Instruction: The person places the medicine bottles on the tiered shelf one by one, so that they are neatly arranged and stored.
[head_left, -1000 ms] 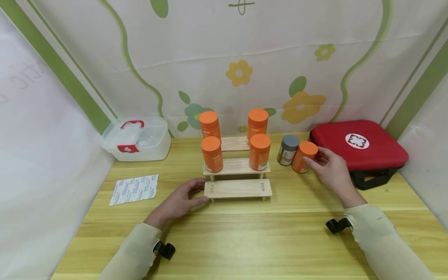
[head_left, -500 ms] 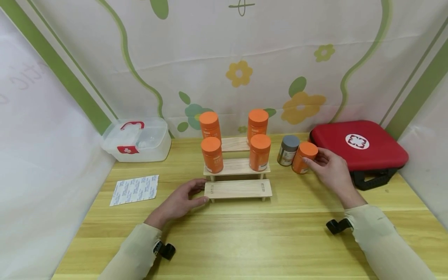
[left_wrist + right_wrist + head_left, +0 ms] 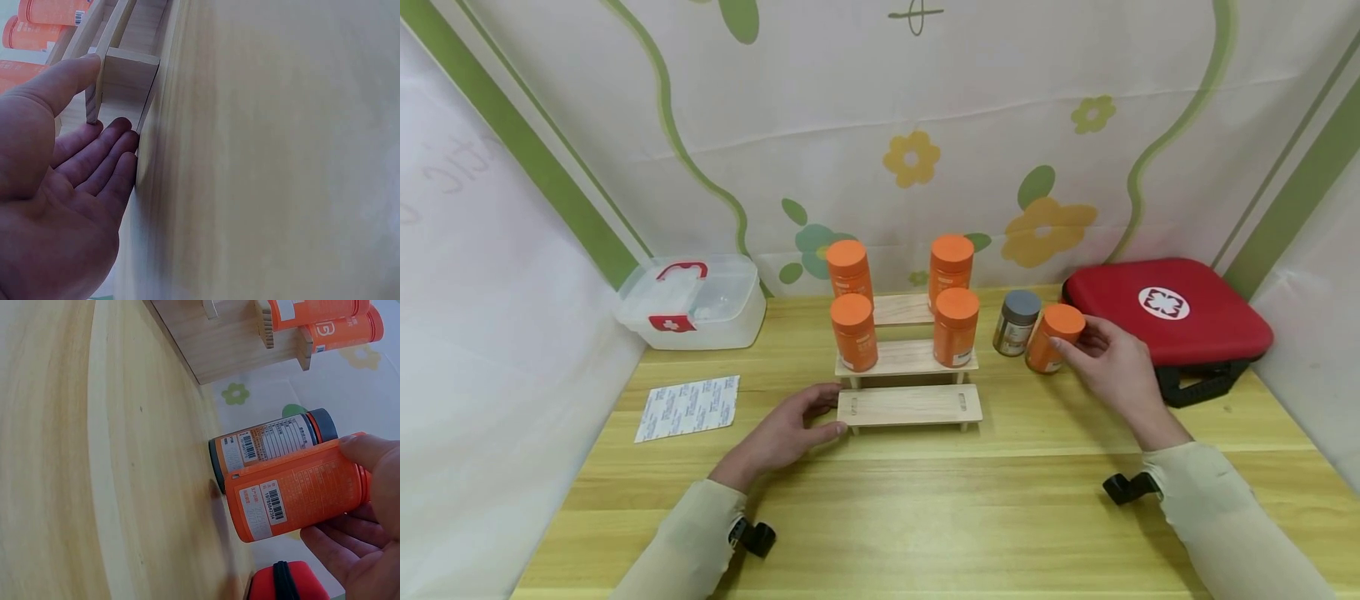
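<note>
My right hand [image 3: 1108, 362] grips an orange bottle [image 3: 1051, 346] by its upper part, thumb on the near side and fingers behind. The bottle leans slightly, its base close to the table. Right beside it stands a bottle with a grey lid [image 3: 1017, 323], partly overlapped in the right wrist view. My left hand [image 3: 790, 429] holds the left end of the lowest step of a three-tier wooden display shelf [image 3: 910, 404]. In the left wrist view its thumb touches the board's edge [image 3: 94, 94], with the index fingertip at the board's other corner. Two orange bottles [image 3: 853, 333] stand on the middle step.
Two more orange bottles [image 3: 951, 271] stand on the top step. A red first-aid case [image 3: 1180, 321] with a black handle lies at the right. On the left are a clear plastic box [image 3: 715, 304] with a red handle and a printed white sheet [image 3: 688, 408]. A patterned curtain backs the table.
My right hand and the orange bottle have shifted very slightly to the right, the bottle's lid tipping that way. The left hand and the shelf stay put.
</note>
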`<state>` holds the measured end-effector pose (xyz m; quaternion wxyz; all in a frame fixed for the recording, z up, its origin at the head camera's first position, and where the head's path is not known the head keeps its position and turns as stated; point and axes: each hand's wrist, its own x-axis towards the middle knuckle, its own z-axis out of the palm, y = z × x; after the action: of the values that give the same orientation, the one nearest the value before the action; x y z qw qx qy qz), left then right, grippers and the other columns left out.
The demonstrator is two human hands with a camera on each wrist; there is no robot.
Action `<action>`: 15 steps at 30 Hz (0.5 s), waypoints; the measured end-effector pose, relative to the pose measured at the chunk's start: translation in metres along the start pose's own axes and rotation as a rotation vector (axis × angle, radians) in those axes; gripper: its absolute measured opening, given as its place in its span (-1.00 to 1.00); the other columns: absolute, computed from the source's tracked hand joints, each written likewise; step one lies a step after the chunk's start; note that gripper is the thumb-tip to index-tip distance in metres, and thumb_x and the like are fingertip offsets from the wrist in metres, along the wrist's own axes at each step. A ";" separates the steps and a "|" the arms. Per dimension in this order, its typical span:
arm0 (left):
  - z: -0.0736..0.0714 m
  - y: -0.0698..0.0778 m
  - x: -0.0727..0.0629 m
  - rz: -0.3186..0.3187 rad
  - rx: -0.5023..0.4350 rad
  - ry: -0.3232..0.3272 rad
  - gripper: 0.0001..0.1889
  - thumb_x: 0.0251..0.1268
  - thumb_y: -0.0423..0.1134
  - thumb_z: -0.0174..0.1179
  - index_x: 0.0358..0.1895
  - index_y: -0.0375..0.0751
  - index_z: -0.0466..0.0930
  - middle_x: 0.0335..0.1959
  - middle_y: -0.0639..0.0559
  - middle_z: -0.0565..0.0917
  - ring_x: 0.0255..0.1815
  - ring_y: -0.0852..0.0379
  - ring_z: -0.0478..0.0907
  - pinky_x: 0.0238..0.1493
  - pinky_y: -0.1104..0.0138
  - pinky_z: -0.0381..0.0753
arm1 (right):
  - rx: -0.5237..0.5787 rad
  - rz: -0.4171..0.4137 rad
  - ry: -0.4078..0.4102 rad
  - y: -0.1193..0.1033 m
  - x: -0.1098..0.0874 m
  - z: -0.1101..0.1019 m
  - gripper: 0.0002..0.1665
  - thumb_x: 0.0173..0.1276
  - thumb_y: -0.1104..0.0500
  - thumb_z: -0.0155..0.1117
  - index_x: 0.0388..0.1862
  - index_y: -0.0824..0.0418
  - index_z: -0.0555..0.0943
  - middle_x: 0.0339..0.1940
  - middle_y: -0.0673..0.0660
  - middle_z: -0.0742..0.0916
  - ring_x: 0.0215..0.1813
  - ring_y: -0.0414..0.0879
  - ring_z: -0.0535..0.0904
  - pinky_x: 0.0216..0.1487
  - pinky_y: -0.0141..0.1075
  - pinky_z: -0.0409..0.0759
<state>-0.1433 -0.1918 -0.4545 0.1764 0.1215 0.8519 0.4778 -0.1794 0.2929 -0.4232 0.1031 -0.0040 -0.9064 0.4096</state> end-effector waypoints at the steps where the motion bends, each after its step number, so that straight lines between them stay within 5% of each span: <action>1: 0.000 0.000 0.000 -0.002 0.001 0.001 -0.28 0.48 -0.05 0.42 0.60 -0.13 0.39 0.56 -0.13 0.53 0.59 -0.22 0.45 0.68 -0.17 0.35 | 0.000 -0.001 0.005 0.000 -0.001 -0.001 -0.10 0.44 -0.21 0.51 0.49 0.37 0.53 0.36 0.47 0.70 0.28 0.37 0.72 -0.01 -0.79 0.59; 15: 0.000 -0.001 0.000 -0.011 0.015 0.007 -0.25 0.46 0.00 0.43 0.61 -0.11 0.38 0.54 -0.13 0.56 0.58 -0.20 0.47 0.68 -0.17 0.35 | -0.021 -0.095 0.104 -0.008 -0.020 -0.010 -0.23 0.38 -0.08 0.62 0.39 0.35 0.62 0.23 0.46 0.77 0.12 0.26 0.78 -0.06 -0.86 0.51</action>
<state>-0.1436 -0.1923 -0.4557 0.1750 0.1165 0.8567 0.4710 -0.1575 0.2931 -0.4140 0.1694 0.0167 -0.9033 0.3938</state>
